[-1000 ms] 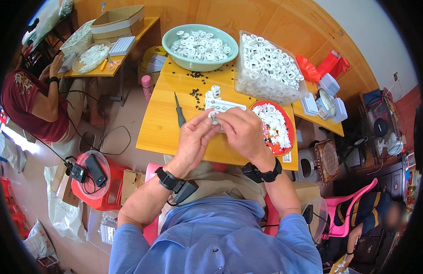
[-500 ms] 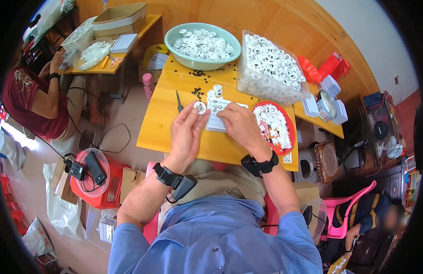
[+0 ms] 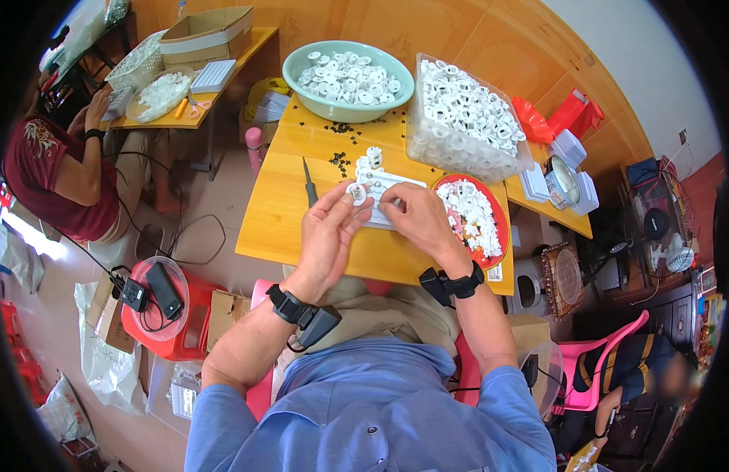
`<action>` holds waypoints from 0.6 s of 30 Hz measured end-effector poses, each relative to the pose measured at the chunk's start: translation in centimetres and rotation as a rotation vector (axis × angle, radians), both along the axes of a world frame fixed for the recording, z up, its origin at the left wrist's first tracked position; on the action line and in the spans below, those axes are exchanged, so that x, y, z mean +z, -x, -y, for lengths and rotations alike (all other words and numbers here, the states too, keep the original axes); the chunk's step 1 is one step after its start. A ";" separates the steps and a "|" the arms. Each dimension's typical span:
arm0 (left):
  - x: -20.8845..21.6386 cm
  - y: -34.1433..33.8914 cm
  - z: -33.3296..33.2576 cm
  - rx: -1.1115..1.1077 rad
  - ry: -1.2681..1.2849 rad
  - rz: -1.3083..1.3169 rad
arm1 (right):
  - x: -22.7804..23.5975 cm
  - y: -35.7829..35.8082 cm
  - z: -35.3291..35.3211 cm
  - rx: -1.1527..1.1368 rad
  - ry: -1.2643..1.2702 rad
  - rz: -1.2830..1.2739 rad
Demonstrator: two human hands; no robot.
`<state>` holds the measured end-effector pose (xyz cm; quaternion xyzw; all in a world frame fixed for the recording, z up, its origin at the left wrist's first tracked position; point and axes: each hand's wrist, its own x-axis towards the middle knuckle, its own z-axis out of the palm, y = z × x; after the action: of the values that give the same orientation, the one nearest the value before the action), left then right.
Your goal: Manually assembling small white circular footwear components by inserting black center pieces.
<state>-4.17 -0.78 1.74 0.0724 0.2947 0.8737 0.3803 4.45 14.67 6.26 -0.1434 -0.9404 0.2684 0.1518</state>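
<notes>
My left hand (image 3: 333,224) pinches a small round white plastic part (image 3: 356,193) between thumb and fingers, its face turned up. My right hand (image 3: 419,219) is close on its right, thumb and fingertips pressed together. Whatever those fingertips hold, if anything, is too small to make out. Beneath both hands lies a white compartment tray (image 3: 402,182), partly covered by them. A few assembled white parts (image 3: 371,157) stand at the tray's far left corner. Left of my left hand, a dark-handled screwdriver (image 3: 310,186) rests on the yellow table (image 3: 274,220).
Behind are a green basin (image 3: 297,88) and a clear bin (image 3: 435,149), both full of white parts. A red plate (image 3: 506,224) of small white pieces sits at the right. Black bits (image 3: 341,161) lie scattered. A person (image 3: 73,169) works at another table on the left.
My left hand has moved right with the round white part, nearer to my right hand and over the tray's left side. My right hand has shifted only slightly, to the right and down.
</notes>
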 end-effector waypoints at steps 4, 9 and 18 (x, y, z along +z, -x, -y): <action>-0.1 -0.2 -0.1 -0.001 -0.002 -0.021 | 0.1 -0.3 0.4 -0.072 0.202 -0.071; -0.2 -0.4 -0.1 -0.023 -0.038 -0.005 | 0.1 -0.6 1.2 -0.022 0.356 -0.113; -0.5 -0.4 -0.3 -0.048 -0.051 0.032 | -1.3 -0.7 2.3 -0.005 0.067 -0.359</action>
<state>-3.79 -0.49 1.28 0.0752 0.2647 0.8726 0.4036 5.16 12.41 4.97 -0.1003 -0.8883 0.3207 0.3130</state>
